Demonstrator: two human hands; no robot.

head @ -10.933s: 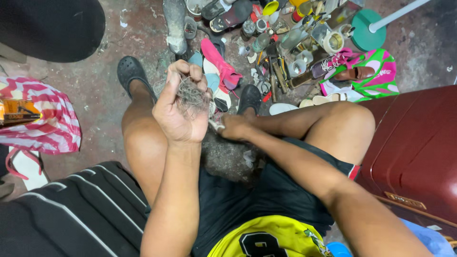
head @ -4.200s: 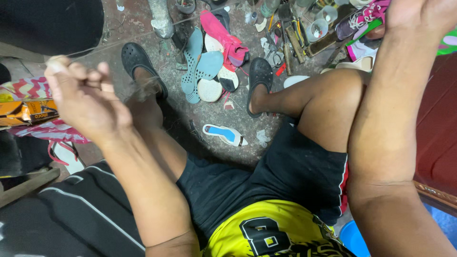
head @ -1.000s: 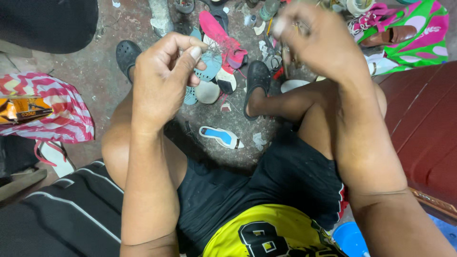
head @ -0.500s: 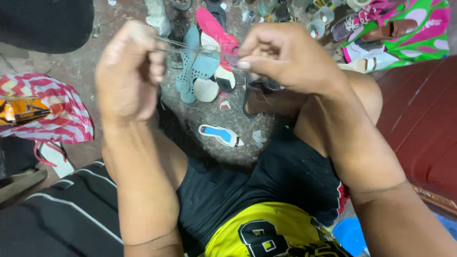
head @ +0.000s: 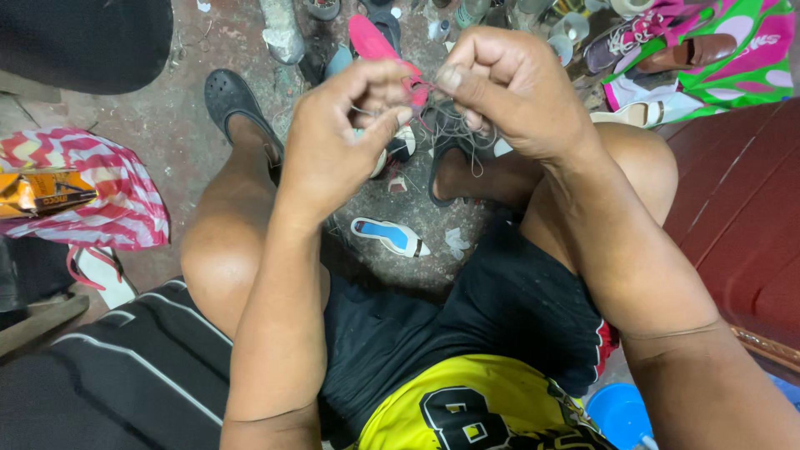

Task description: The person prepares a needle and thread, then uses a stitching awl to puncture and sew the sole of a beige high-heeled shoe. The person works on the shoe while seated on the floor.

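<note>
Pinching a tangle of thin thread (head: 454, 125) high between the knees, left hand (head: 346, 137) and right hand (head: 508, 87) meet fingertip to fingertip, close under the eyes for fine work. A blue insole (head: 390, 237) lies at six o'clock below them on the floor (head: 167, 125).

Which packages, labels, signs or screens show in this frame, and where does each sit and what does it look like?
Snack packet: far left, lying on the striped bag; flat, crumpled, orange-yellow with dark print.
Striped bag: left on the floor; soft, red, pink and white stripes.
Patterned bag: top right, under shoes; green, pink and white.
Printed numeral: bottom centre, on the yellow shirt; black with white edge.
No signs or screens.
</note>
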